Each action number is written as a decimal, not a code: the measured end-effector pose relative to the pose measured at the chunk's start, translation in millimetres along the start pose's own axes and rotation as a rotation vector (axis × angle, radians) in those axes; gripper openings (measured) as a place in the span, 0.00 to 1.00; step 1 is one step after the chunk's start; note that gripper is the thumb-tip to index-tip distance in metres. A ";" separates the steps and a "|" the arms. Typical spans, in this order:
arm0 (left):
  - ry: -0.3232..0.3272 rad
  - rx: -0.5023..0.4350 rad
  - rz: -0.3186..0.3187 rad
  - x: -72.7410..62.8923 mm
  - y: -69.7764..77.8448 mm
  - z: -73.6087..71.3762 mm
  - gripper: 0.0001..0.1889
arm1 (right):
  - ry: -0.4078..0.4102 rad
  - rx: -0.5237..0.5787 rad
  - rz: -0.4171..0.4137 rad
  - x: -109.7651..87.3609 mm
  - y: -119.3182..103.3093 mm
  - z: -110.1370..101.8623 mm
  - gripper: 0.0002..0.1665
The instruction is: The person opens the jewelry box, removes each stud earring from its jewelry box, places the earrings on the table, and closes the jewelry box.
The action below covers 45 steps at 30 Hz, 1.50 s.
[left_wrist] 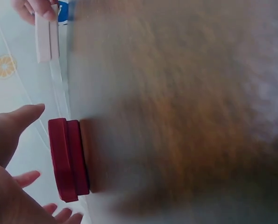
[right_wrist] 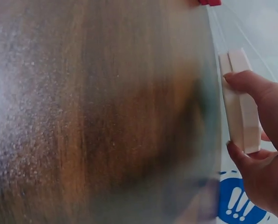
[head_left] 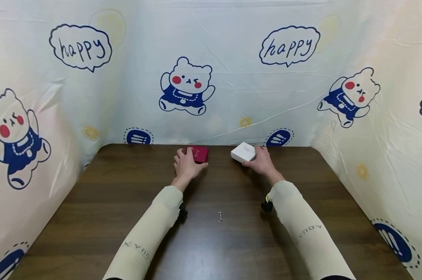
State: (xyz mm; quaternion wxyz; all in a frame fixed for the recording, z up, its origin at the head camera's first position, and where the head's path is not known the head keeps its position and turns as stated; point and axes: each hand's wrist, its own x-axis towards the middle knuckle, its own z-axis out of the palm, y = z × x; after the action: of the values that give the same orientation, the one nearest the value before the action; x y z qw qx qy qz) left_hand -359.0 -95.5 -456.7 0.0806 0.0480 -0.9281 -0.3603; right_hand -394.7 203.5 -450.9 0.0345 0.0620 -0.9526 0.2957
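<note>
From here, my right hand (head_left: 263,161) pinches the white box (head_left: 243,151); my left hand (head_left: 188,163) spreads its fingers around the red box (head_left: 199,154). Grasping seems the step; next calls for closing those

A dark brown wood-grain table (head_left: 211,252) carries the things; its far corners are rounded, its grain bands run from side to side, and light leaves a soft sheen on its near middle. Close to the far edge lies a red lidded box (head_left: 200,154). Nearer, around the middle, lie tiny silvery pieces (head_left: 220,213), too small to identify.
</note>
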 end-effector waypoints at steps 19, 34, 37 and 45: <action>-0.053 0.046 -0.041 6.2 -7.3 4.5 0.43 | 0.019 -0.110 0.035 -7.0 20.7 7.2 0.42; -0.036 0.029 -0.110 15.9 -3.8 7.9 0.45 | -0.031 -0.254 -0.025 -4.1 22.8 4.5 0.46; -0.043 -0.018 -0.114 15.9 -4.1 5.5 0.42 | -0.033 -0.262 -0.027 -4.0 21.5 3.4 0.46; -0.035 -0.106 -0.040 12.4 -12.1 2.6 0.38 | -0.062 -0.274 -0.026 -8.2 20.2 1.3 0.45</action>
State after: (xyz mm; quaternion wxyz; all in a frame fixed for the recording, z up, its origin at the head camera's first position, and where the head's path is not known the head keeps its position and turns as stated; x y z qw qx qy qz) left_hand -371.2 -104.5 -465.4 0.0596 0.0561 -0.9079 -0.4112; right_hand -389.4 220.0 -464.0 0.0171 0.0782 -0.9838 0.1604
